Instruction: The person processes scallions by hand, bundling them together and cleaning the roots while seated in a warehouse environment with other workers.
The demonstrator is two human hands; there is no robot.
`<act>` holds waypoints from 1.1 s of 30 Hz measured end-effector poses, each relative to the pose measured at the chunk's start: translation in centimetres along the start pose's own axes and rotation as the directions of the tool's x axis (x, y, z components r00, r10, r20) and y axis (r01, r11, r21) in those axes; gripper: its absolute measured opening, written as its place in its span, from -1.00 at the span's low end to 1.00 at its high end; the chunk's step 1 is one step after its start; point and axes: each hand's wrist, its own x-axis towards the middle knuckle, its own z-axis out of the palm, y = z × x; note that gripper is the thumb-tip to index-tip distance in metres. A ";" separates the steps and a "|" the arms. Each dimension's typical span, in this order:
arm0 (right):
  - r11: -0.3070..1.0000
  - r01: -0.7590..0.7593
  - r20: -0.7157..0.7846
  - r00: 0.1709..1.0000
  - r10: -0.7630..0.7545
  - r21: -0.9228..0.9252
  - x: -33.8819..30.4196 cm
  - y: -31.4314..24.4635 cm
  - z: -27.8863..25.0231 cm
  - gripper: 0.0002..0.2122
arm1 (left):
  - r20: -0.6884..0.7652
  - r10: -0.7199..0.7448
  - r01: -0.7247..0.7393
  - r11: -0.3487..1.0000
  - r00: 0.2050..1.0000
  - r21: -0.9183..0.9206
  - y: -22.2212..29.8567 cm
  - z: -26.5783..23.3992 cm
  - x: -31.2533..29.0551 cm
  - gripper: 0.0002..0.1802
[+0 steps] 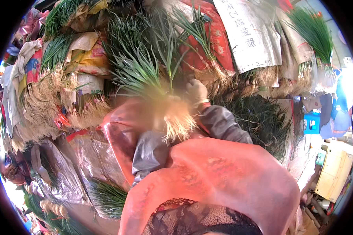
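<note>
In front of my chest is a bunch of green onions (180, 123), its long pale roots hanging toward me and its green leaves (139, 72) fanning away. My left hand (159, 109) is closed around the bunch near the root end, though a blur on the picture hides its fingers. Just right of the bunch, my right hand (197, 92) wears a pale glove, its fingers curled in. What it holds, if anything, is hidden. One taller onion stalk (171, 72) stands up between the two hands.
Heaped bundles of onions (43, 102) with roots outward lie under sacks at left. A white printed sack (249, 35) and a red sack (219, 39) cover more at the far side. Dark green leaves (259, 121) lie right; a blue stool (312, 123) stands beyond. A coral apron (211, 176) covers my lap.
</note>
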 end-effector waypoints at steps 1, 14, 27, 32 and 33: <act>0.989 -0.016 0.153 0.988 0.038 -0.147 0.4 4.9 2.1 -0.80 | 0.054 0.082 -0.089 0.986 0.995 0.144 -0.3 1.1 -0.3 -0.80; 0.873 0.486 -0.103 0.871 -0.479 0.049 2.5 -5.5 -5.6 -0.67 | 0.118 0.045 -0.063 0.986 0.992 0.155 1.0 -2.2 0.1 -0.81; 0.803 0.530 -0.054 0.842 -0.538 0.272 3.1 -7.6 -7.8 -0.90 | 0.263 0.011 -0.019 0.999 0.965 0.026 0.3 -1.2 -0.6 -0.77; 0.799 0.516 0.868 0.497 0.015 -0.309 2.9 1.0 -5.6 -0.73 | 0.166 0.033 -0.047 0.996 0.986 0.081 0.8 -0.7 -0.9 -0.77; 0.896 0.375 0.957 0.247 0.149 -0.236 0.8 1.7 -6.5 -0.68 | 0.152 0.038 -0.051 0.995 0.988 0.086 1.1 -1.1 -0.9 -0.76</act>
